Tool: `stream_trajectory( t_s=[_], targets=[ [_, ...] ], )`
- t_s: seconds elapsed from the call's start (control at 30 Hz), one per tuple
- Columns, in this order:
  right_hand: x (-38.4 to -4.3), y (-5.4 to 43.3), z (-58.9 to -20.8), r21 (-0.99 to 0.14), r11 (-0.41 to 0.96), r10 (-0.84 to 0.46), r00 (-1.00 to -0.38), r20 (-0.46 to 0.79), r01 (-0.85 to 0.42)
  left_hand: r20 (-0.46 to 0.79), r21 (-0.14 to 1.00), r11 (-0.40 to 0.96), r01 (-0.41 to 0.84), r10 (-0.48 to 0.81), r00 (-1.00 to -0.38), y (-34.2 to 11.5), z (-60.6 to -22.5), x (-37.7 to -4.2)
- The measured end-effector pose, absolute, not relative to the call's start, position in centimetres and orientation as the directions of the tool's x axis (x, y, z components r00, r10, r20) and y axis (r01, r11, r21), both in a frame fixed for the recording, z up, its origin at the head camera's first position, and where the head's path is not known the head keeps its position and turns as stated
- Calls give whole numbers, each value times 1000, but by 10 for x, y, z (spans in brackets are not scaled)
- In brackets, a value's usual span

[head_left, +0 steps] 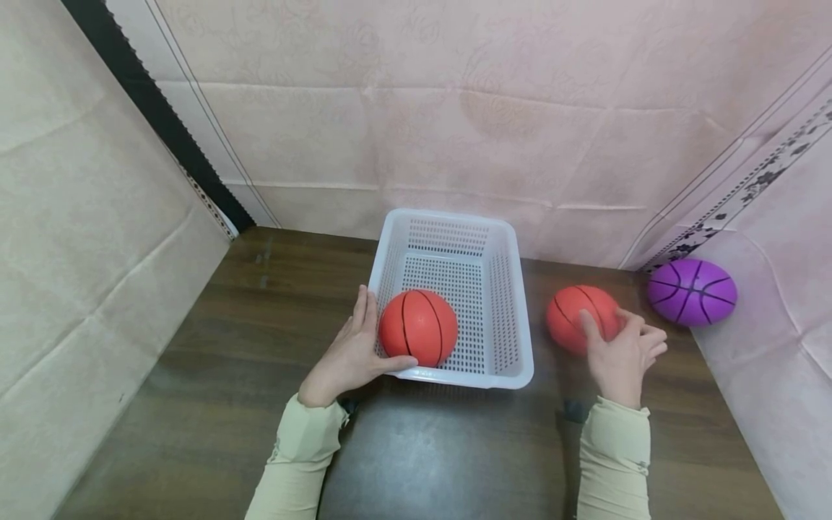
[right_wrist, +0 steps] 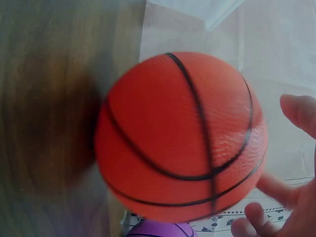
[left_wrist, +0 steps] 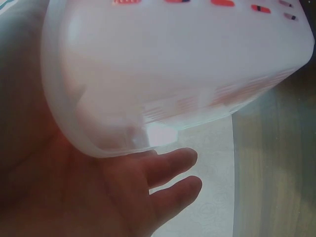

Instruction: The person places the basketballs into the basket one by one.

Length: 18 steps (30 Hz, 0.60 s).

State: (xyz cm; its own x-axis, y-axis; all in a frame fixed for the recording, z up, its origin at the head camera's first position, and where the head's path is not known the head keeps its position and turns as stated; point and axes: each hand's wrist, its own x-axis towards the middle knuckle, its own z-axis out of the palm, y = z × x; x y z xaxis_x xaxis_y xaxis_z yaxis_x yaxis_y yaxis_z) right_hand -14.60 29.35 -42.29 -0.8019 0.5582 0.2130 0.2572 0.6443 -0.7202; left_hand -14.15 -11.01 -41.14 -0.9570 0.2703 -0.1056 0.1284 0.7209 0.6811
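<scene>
A white plastic basket (head_left: 500, 380) with slotted walls stands on the table, and an orange-red toy basketball (head_left: 419, 328) lies in its near left part. My left hand (head_left: 351, 357) rests against the basket's near left corner, its fingers extended along the outer wall and its thumb lying over the front rim. Right of the basket is a second orange-red basketball (head_left: 578, 318). My right hand (head_left: 620, 357) is at its near right side, thumb and fingers spread. In the right wrist view the thumb (right_wrist: 298, 113) stands apart from this ball, while one finger reaches its edge.
A purple toy basketball (head_left: 692, 292) sits at the table's right edge, beyond the right hand. Pale patterned cloth (head_left: 416, 137) hangs behind the brown wooden table (head_left: 260, 375) and on both sides. The basket's far end is close to the back cloth.
</scene>
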Motion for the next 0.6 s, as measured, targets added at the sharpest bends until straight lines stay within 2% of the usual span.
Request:
stream_trajectory(
  t_s=[0.1, 0.2, 0.37, 0.6],
  targets=[
    [-146, 294, -422, -733, 622, 591, -779, 208, 275, -108, 682, 721, 125, 268, -957, -110, -411, -141],
    [-146, 294, -422, -745, 609, 587, -786, 192, 273, -109, 680, 723, 125, 268, -957, -110, -411, -141],
    [-147, 296, -424, -755, 612, 516, -842, 155, 236, -109, 680, 722, 127, 271, -957, -110, -412, -141],
    [-147, 298, -421, -719, 650, 338, -941, -16, 246, -101, 677, 723, 135, 273, -957, -110, -412, -142]
  ],
)
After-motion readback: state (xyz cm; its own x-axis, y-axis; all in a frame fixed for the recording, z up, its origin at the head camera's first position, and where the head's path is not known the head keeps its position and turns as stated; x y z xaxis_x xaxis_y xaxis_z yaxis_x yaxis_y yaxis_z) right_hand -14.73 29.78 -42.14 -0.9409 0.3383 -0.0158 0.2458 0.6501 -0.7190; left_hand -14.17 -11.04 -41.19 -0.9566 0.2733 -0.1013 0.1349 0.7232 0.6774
